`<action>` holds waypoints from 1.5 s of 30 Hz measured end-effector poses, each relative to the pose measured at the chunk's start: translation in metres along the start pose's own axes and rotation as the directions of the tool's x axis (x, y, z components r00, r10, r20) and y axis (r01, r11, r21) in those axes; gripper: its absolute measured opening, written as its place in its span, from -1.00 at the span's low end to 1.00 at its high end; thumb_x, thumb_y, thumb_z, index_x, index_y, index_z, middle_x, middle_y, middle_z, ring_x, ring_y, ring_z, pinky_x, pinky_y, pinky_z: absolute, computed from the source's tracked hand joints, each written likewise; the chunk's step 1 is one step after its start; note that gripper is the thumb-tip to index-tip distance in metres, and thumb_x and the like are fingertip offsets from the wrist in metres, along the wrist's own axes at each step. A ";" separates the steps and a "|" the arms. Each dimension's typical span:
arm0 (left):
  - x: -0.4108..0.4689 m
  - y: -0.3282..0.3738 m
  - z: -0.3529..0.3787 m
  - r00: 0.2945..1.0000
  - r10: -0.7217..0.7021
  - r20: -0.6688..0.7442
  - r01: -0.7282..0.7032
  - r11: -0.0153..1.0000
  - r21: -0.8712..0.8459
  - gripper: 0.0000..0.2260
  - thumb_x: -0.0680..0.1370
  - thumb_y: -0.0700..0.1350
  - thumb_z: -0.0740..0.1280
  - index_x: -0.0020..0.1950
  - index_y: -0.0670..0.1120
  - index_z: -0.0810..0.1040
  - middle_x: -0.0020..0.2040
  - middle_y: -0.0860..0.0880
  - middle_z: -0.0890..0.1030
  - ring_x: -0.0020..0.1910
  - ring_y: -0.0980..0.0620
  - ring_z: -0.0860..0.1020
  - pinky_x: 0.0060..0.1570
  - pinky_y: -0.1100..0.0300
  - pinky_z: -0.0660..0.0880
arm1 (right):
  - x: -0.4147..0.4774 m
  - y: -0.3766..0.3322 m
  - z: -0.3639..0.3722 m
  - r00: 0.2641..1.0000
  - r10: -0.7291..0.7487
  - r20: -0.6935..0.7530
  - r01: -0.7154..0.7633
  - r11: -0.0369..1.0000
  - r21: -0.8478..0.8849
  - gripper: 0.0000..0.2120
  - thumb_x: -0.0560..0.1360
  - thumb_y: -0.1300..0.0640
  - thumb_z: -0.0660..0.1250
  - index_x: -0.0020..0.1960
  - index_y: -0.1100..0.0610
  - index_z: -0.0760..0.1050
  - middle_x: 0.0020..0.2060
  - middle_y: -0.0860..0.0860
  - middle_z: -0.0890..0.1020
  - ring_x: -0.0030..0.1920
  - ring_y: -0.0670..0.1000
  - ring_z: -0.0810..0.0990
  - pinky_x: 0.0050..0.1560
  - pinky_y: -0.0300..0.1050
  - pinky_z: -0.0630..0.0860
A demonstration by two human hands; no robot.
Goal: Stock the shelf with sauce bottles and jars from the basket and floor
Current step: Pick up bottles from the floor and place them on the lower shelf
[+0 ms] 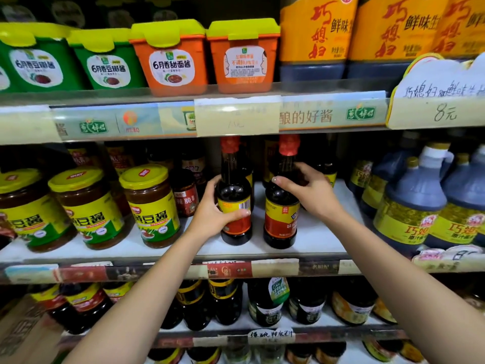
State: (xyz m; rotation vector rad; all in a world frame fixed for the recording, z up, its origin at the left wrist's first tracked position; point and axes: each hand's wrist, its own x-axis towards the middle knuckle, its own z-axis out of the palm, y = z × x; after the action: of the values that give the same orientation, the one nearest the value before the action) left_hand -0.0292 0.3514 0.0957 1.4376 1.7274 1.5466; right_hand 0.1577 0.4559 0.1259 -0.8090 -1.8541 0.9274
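Two dark sauce bottles with red caps and red-yellow labels stand upright near the front of the middle shelf (315,240). My left hand (214,210) is wrapped around the left bottle (234,185) at its label, barcode facing me. My right hand (307,189) grips the shoulder of the right bottle (280,222) from the right side. Both bottle bases rest on the white shelf surface. More dark bottles stand behind them, partly hidden. The basket and the floor are out of view.
Yellow-lidded bean paste jars (151,206) stand left of the bottles. Large blue-handled jugs (409,206) fill the right. Green and orange tubs (170,59) and yellow jugs sit on the upper shelf. Dark bottles (265,303) line the lower shelf.
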 end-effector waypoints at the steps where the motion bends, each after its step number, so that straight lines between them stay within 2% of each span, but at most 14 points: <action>1: -0.001 -0.004 -0.003 0.999 -0.004 0.045 0.004 1.000 0.005 -0.12 0.26 -0.27 0.55 0.44 -0.01 0.14 0.12 0.22 0.43 0.09 0.27 0.45 -0.05 0.60 0.35 | -0.001 -0.001 -0.001 1.000 0.000 0.023 0.000 1.000 -0.008 -0.67 0.37 -0.08 0.43 0.09 -0.04 0.51 0.02 -0.06 0.63 0.08 -0.06 0.58 0.06 -0.14 0.51; 5: -0.009 -0.015 -0.013 0.980 -0.062 0.188 0.064 0.998 -0.001 0.02 0.26 -0.36 0.52 0.50 0.00 -0.06 0.30 0.12 0.30 0.23 0.23 0.36 -0.01 0.58 0.39 | -0.011 0.006 -0.007 0.979 0.039 0.199 -0.056 0.995 0.083 -0.43 0.41 0.11 0.42 0.35 -0.01 0.28 0.17 -0.10 0.49 0.15 -0.18 0.47 0.00 -0.46 0.43; 7: -0.014 -0.019 -0.012 0.967 -0.123 0.225 0.126 0.992 0.000 -0.02 0.30 -0.41 0.47 0.50 -0.02 -0.07 0.31 0.05 0.30 0.24 0.18 0.32 -0.05 0.57 0.38 | -0.020 0.021 -0.012 0.959 0.074 0.272 -0.123 0.978 0.166 -0.30 0.30 0.16 0.49 0.32 -0.11 0.23 0.20 -0.09 0.48 0.16 -0.19 0.48 0.06 -0.37 0.46; 10: -0.013 -0.026 -0.012 0.955 -0.177 0.236 0.184 0.983 -0.004 -0.10 0.33 -0.44 0.44 0.48 -0.07 -0.01 0.38 -0.06 0.30 0.24 0.10 0.33 0.12 0.33 0.34 | -0.031 0.040 -0.010 0.914 0.131 0.383 -0.199 0.969 0.143 -0.24 0.17 0.17 0.56 0.25 -0.13 0.27 0.19 -0.05 0.54 0.18 -0.10 0.54 0.21 -0.11 0.47; 12: -0.011 -0.028 -0.011 0.950 -0.205 0.234 0.211 0.977 -0.002 -0.13 0.33 -0.44 0.43 0.47 -0.07 0.00 0.29 0.02 0.31 0.26 0.09 0.32 0.15 0.30 0.29 | -0.036 0.049 -0.003 0.899 0.149 0.412 -0.218 0.968 0.125 -0.21 0.19 0.25 0.58 0.28 -0.07 0.27 0.17 -0.05 0.55 0.16 -0.12 0.56 0.18 -0.14 0.50; 15: -0.008 -0.032 -0.008 0.943 -0.215 0.254 0.221 0.975 0.004 -0.18 0.33 -0.42 0.44 0.44 -0.05 0.09 0.21 0.06 0.38 0.26 0.08 0.38 0.07 0.38 0.37 | -0.037 0.058 0.005 0.914 0.141 0.381 -0.204 0.970 0.131 -0.25 0.21 0.33 0.56 0.25 -0.06 0.29 0.16 -0.02 0.55 0.13 -0.14 0.56 0.07 -0.28 0.52; 19: -0.006 -0.042 -0.007 0.942 -0.205 0.266 0.207 0.978 0.018 -0.35 0.35 -0.36 0.46 0.28 0.03 0.22 0.15 0.06 0.49 0.18 0.10 0.48 -0.03 0.45 0.44 | -0.040 0.062 0.007 0.936 0.128 0.327 -0.176 0.977 0.121 -0.37 0.24 0.35 0.52 0.15 -0.08 0.35 0.11 -0.02 0.57 0.07 -0.17 0.59 0.00 -0.34 0.51; 25: -0.012 -0.045 -0.005 0.962 -0.168 0.214 0.164 0.986 0.038 -0.38 0.36 -0.30 0.47 0.27 0.04 0.23 0.09 0.19 0.48 0.07 0.32 0.47 -0.06 0.56 0.40 | -0.044 0.067 0.012 0.945 0.120 0.303 -0.166 0.978 0.129 -0.37 0.26 0.27 0.53 0.18 -0.13 0.33 0.16 -0.01 0.55 0.17 -0.07 0.55 0.16 -0.17 0.50; 28: -0.015 -0.048 -0.005 0.973 -0.160 0.164 0.153 0.987 0.052 -0.35 0.33 -0.24 0.51 0.29 0.06 0.25 0.16 0.08 0.51 0.13 0.18 0.50 0.08 0.40 0.43 | -0.047 0.065 0.016 0.956 0.142 0.258 -0.178 0.977 0.120 -0.34 0.25 0.23 0.54 0.19 -0.15 0.29 0.16 -0.07 0.53 0.18 -0.10 0.52 0.18 -0.16 0.47; 30: -0.016 -0.049 -0.006 0.980 -0.155 0.121 0.148 0.987 0.066 -0.32 0.30 -0.20 0.54 0.27 0.10 0.26 0.19 0.03 0.52 0.19 0.07 0.50 0.20 0.17 0.44 | -0.049 0.063 0.019 0.962 0.151 0.228 -0.177 0.980 0.097 -0.29 0.24 0.18 0.56 0.24 -0.10 0.25 0.13 -0.14 0.51 0.15 -0.17 0.50 0.12 -0.26 0.45; 32: -0.019 -0.048 -0.005 0.986 -0.146 0.086 0.138 0.986 0.091 -0.31 0.27 -0.16 0.57 0.25 0.12 0.26 0.18 0.03 0.53 0.19 0.05 0.50 0.23 0.09 0.43 | -0.051 0.062 0.020 0.966 0.156 0.207 -0.174 0.982 0.070 -0.23 0.24 0.13 0.57 0.30 -0.05 0.22 0.12 -0.15 0.52 0.12 -0.19 0.50 0.05 -0.31 0.44; 39: -0.022 -0.046 0.000 0.989 -0.140 0.054 0.131 0.981 0.142 -0.28 0.18 -0.04 0.61 0.22 0.04 0.31 0.15 0.04 0.54 0.15 0.06 0.51 0.20 0.07 0.45 | -0.053 0.062 0.021 0.968 0.167 0.188 -0.175 0.984 0.026 -0.18 0.23 0.08 0.58 0.35 -0.02 0.20 0.16 -0.10 0.52 0.15 -0.10 0.51 0.09 -0.26 0.43; 42: -0.023 -0.043 -0.002 0.976 -0.165 0.140 0.150 0.983 0.109 -0.27 0.24 -0.13 0.58 0.25 0.12 0.23 0.13 0.13 0.50 0.17 0.12 0.47 0.15 0.22 0.39 | -0.053 0.064 0.018 0.963 0.173 0.205 -0.178 0.984 0.008 -0.11 0.19 0.08 0.60 0.38 -0.01 0.19 0.20 -0.10 0.52 0.19 -0.09 0.51 0.20 -0.11 0.46; 45: -0.022 -0.044 -0.004 0.961 -0.178 0.210 0.162 0.982 0.091 -0.24 0.30 -0.23 0.53 0.30 0.15 0.15 0.14 0.19 0.45 0.22 0.12 0.43 0.22 0.20 0.35 | -0.054 0.065 0.015 0.957 0.157 0.245 -0.165 0.986 0.013 -0.13 0.22 0.16 0.59 0.38 -0.03 0.18 0.20 -0.13 0.50 0.22 -0.12 0.49 0.26 -0.08 0.45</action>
State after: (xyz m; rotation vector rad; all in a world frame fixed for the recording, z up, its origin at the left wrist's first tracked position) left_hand -0.0422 0.3366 0.0499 1.3944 1.7402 1.2005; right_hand 0.1758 0.4409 0.0437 -0.8674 -1.9982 1.2035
